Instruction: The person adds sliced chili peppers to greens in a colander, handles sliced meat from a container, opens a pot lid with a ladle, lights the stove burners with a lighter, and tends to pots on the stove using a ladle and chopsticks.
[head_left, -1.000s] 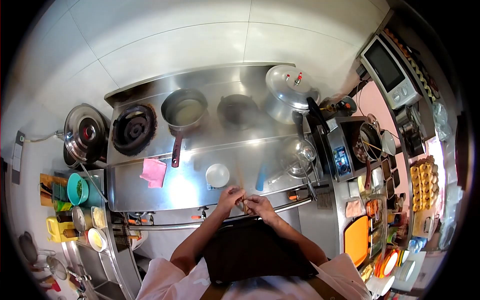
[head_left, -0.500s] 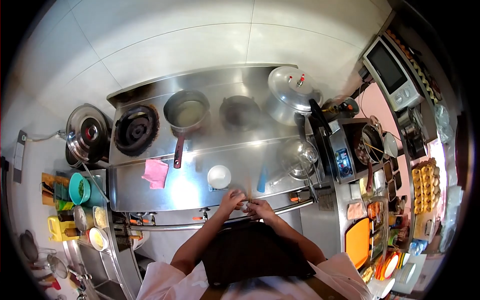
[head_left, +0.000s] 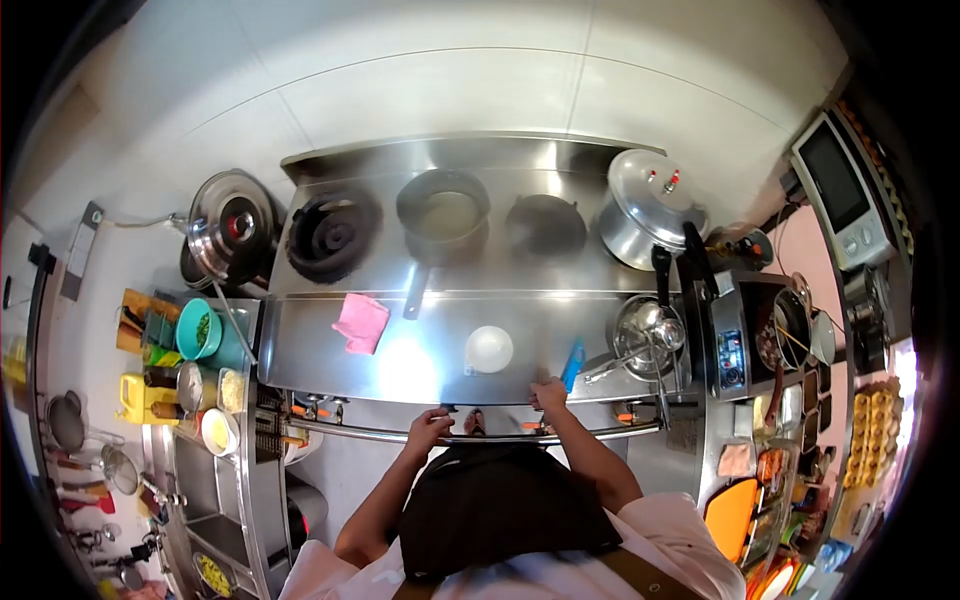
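At the front edge of the steel stove top (head_left: 460,335), my left hand (head_left: 429,428) is beside a control knob, its fingers curled; what they hold, if anything, is too small to tell. My right hand (head_left: 548,394) rests at the counter's front edge with fingers bent, near a blue object (head_left: 573,365); its contents cannot be made out. Between and beyond my hands stands a white bowl (head_left: 489,350). A pink cloth (head_left: 361,323) lies to the left. Behind it a saucepan (head_left: 443,207) with pale liquid sits on the middle-left burner.
A lidded pressure cooker (head_left: 650,210) stands at the back right, with a metal strainer (head_left: 648,335) in front of it. A metal rail (head_left: 480,439) runs along the stove front. Left are a teal bowl (head_left: 199,330) and a sink (head_left: 215,535); right, an orange board (head_left: 731,518).
My hands have moved apart, the left toward the knob and the right toward the blue object. The whole view has shifted, so the stove appears farther right.
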